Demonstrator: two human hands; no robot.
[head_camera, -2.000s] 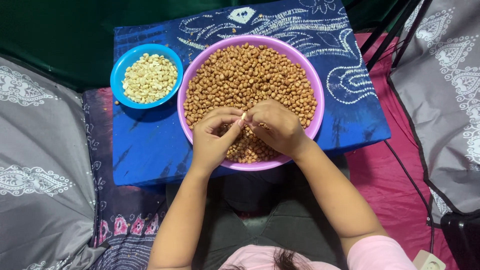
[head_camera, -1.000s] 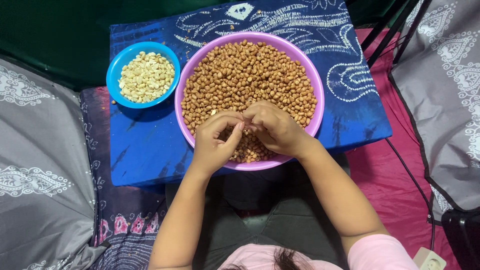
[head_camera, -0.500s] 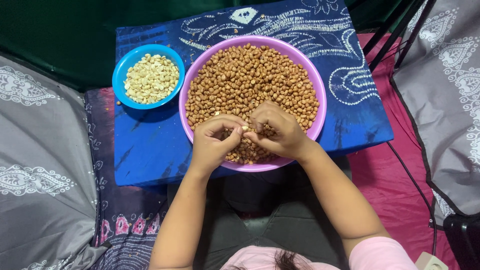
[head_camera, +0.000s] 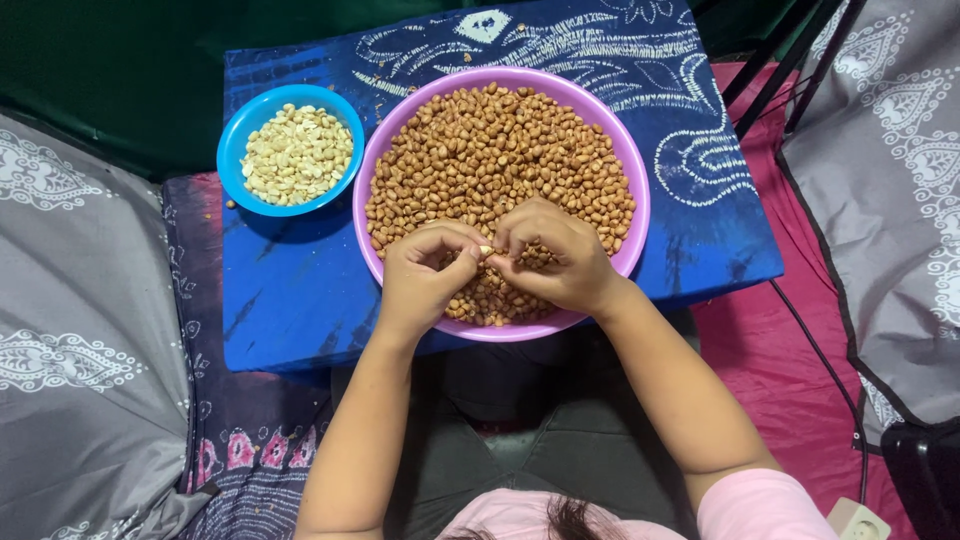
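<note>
Left hand (head_camera: 425, 275): curled in tight, thumb and fingertips pinched on one pale peanut (head_camera: 485, 250), right where both hands meet.
Right hand (head_camera: 553, 258): closed down narrow on that same nut from the other side; whether it's gripping skin or kernel I can't quite make out.
Purple bowl (head_camera: 640, 190): directly under the hands, heaped with brown-skinned peanuts (head_camera: 500, 150).
Blue bowl (head_camera: 232, 150): up and off to the left hand's side, holding peeled pale nuts (head_camera: 298, 152), apart from the purple one.
Table (head_camera: 290, 290): blue patterned cloth under both bowls.
Risk: squeeze too hard and that slick kernel could pop out and vanish among the unpeeled ones below.
Risk: the right wrist lies over the near rim; leaning on it could tip the bowl.
</note>
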